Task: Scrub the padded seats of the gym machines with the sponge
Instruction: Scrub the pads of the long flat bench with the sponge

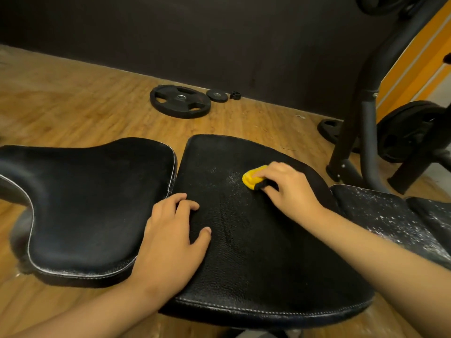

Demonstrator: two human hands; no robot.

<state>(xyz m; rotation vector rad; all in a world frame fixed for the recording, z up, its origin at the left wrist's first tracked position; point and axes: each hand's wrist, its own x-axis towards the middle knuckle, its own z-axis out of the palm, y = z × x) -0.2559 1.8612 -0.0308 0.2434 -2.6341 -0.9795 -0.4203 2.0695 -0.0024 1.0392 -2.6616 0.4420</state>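
Observation:
A black padded bench pad (256,240) fills the middle of the view, wet and shiny around its centre. My right hand (288,189) grips a yellow sponge (252,178) with a dark scrub side and holds it down on the pad's far right part. My left hand (170,237) rests flat on the pad's left edge, fingers spread over the gap. A second black padded seat (85,203) lies to the left. A third pad (390,215) at the right is flecked with white specks.
A large weight plate (180,101), a small plate (216,95) and a collar (235,95) lie on the wooden floor by the dark wall. The machine's black frame (366,118) with loaded plates (410,132) stands at the right.

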